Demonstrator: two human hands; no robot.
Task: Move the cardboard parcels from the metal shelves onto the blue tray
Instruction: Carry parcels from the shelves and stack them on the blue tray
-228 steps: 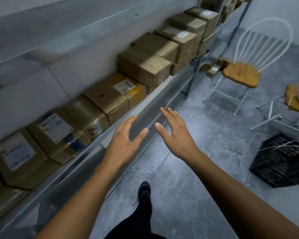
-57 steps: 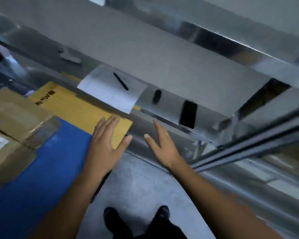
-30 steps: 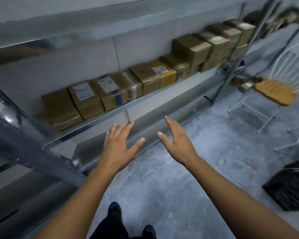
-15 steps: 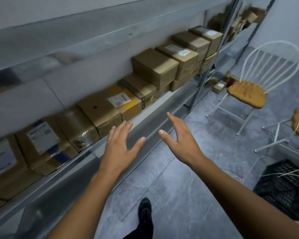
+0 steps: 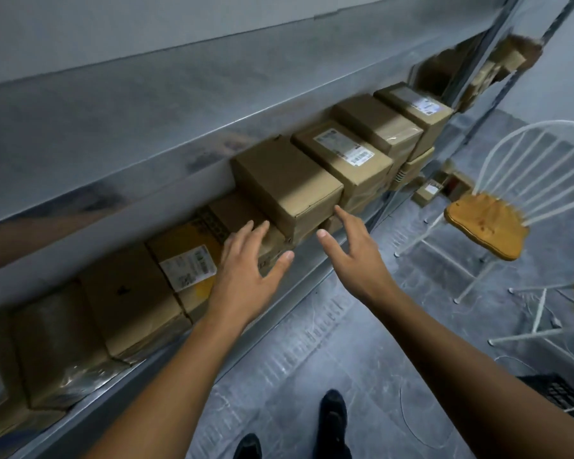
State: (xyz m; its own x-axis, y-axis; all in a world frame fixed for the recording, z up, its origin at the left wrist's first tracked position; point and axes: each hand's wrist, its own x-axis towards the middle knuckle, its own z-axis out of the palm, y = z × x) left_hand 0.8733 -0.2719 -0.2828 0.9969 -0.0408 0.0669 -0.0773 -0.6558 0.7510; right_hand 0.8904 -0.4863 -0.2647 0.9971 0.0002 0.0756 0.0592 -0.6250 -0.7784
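– Head view, left side first?
– Labelled parcel [image 5: 186, 260] on the metal shelf [image 5: 307, 271], left of the plain box [image 5: 285, 183].
– Hands?
– Left hand [image 5: 246, 270] spread wide, holding nothing, just below the plain box. Right hand [image 5: 352, 253] wide too, empty, fingertips near that box's right corner.
– Further right?
– White chair [image 5: 484, 226].

Matt cardboard parcels [image 5: 285, 183], glossy metal shelf [image 5: 140, 127], wooden chair seat [image 5: 486, 228]
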